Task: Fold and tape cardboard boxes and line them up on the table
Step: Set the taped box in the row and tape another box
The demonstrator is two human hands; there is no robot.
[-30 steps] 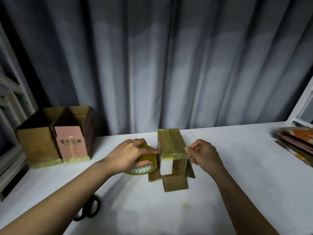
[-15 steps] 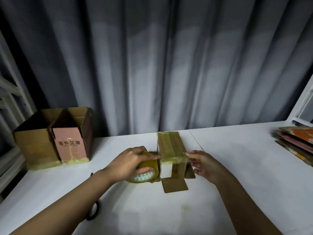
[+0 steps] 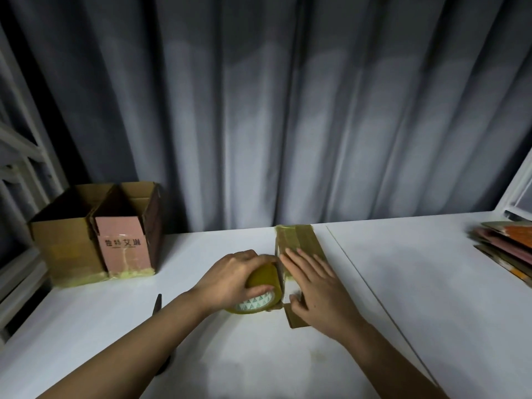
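A small brown cardboard box lies on the white table, its top covered in yellowish tape. My right hand lies flat on the box's top, fingers spread and pressing down, hiding its near half. My left hand grips a roll of yellow tape that stands against the box's left side. A brown flap sticks out at the box's near end.
Two open-topped boxes, one brown and one with a pink front, stand side by side at the table's back left. Scissors lie partly under my left forearm. A stack of flat cardboard sits at the right edge. A grey curtain hangs behind.
My right hand moved from the box's right edge onto its top and flattened there. The left hand with the tape roll shifted down along the box's left side.
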